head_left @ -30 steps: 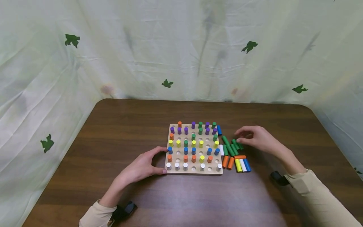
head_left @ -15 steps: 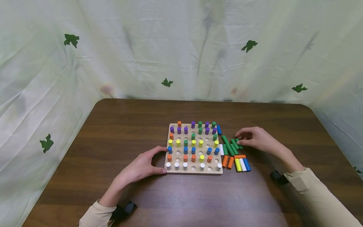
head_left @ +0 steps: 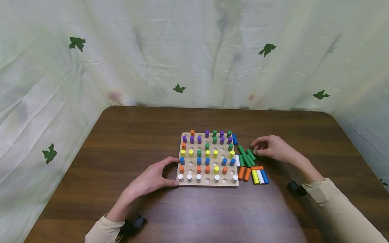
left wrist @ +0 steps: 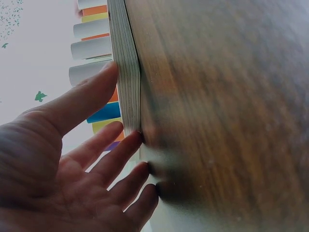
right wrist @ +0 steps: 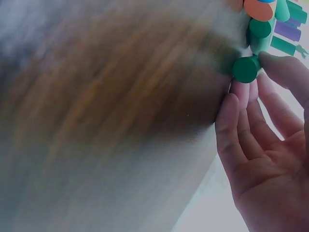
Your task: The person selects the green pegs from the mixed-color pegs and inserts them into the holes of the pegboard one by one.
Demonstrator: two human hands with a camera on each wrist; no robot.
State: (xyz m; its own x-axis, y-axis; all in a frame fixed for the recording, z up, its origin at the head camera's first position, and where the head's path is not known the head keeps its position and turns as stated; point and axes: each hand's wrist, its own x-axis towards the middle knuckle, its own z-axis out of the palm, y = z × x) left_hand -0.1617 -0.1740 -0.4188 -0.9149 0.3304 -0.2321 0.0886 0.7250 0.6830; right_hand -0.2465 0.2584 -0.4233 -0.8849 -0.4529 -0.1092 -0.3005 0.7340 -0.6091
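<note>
A wooden pegboard (head_left: 203, 183) with rows of coloured pegs lies mid-table in the head view. My left hand (head_left: 150, 177) touches its left side, thumb at the near corner and index finger further up the edge. The left wrist view shows the fingers of that left hand (left wrist: 104, 174) loosely extended along the board's side. Right of the board, my right hand (head_left: 275, 148) is at the far end of a loose pile. In the right wrist view it pinches a green peg (right wrist: 246, 70) between thumb and fingers, low at the tabletop. Other green pegs (head_left: 244, 157) lie beside it.
Orange pegs (head_left: 244, 174), a yellow peg (head_left: 255, 177), white pegs (head_left: 260, 177) and blue pegs (head_left: 265, 176) lie loose right of the board. The brown table (head_left: 136, 128) extends all round. A pale curtain (head_left: 194, 50) with green patches hangs behind.
The fingers of my right hand have closed on a green peg and drawn it slightly right, away from the other green pegs. My left hand and the board have not moved.
</note>
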